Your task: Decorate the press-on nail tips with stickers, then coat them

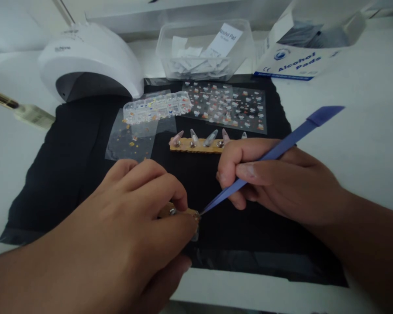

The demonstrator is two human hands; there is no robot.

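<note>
Left hand: the left hand [127,218] pinches a short wooden strip [165,210] between thumb and fingers, low over the black mat [249,240].
Right hand: the right hand [278,174] grips a purple tool [281,146] like a pen, its broad end slanting up and away and its fine end pointing down to the left.
Short strip: it lies just in front of the longer wooden strip [196,146], mostly covered by the fingers; a metal stud [173,212] shows on it, and a clear nail-shaped piece [195,234] juts below its end.
Tool tip: it meets the strip's end beside the thumb; the spot is dim and small, so whether it presses, lifts or only touches something there is hard to tell.
Step in hand: this looks like fine placing or adjusting at that end, one hand bracing, the other working the point.
Next move calls for: in my judgement, a firm brace from the left hand and light, short strokes of the tip, with the thumb clear of its path.
Longer strip: it bears a row of nail-shaped pieces [211,138], partly behind the right hand.
Mat's far side: a compartment case [157,107] of small beads lies beside patterned sticker sheets [242,104].
</note>
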